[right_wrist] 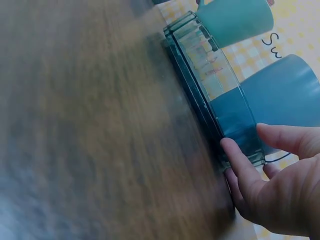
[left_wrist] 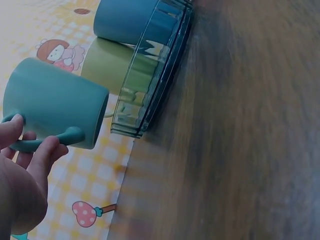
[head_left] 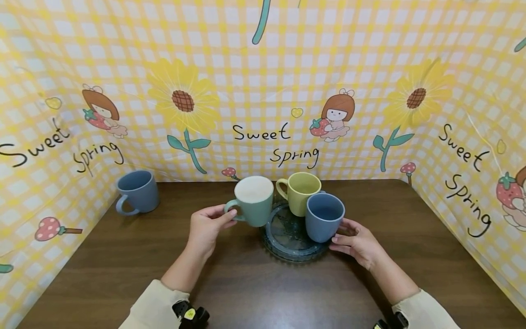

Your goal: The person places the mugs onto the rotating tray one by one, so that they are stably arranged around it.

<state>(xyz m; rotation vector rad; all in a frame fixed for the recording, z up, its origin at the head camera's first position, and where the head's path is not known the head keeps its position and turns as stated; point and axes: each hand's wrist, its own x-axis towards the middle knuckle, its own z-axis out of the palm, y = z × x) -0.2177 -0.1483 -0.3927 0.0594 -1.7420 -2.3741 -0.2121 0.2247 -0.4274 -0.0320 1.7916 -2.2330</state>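
Toward the far middle of a dark wooden table (head_left: 263, 292), a person's left hand (head_left: 207, 226) pinches the handle of a teal mug (head_left: 255, 205) between thumb and curled fingers. The mug is upright, its inside pale, and it is lifted at the left side of a round, clear glass tray (head_left: 287, 233), its base above the level of the rim.

The person's right hand (head_left: 357, 242) is at the tray's right side, fingers spread and only gently bent, their tips touching the outside of the glass wall; I see nothing gripped in it.

Two more mugs stand upright inside the tray: a yellow-green mug (head_left: 303, 194) toward the far side, its handle pointing left, and a blue mug (head_left: 322, 224) nearer and to the right, close by the right hand.

Well apart, at the far left of the table, stands a second blue mug (head_left: 139, 196). Behind everything hangs a yellow-and-white checked cloth (head_left: 263, 82) printed with sunflowers, strawberry-hugging girls and the words "Sweet Spring".
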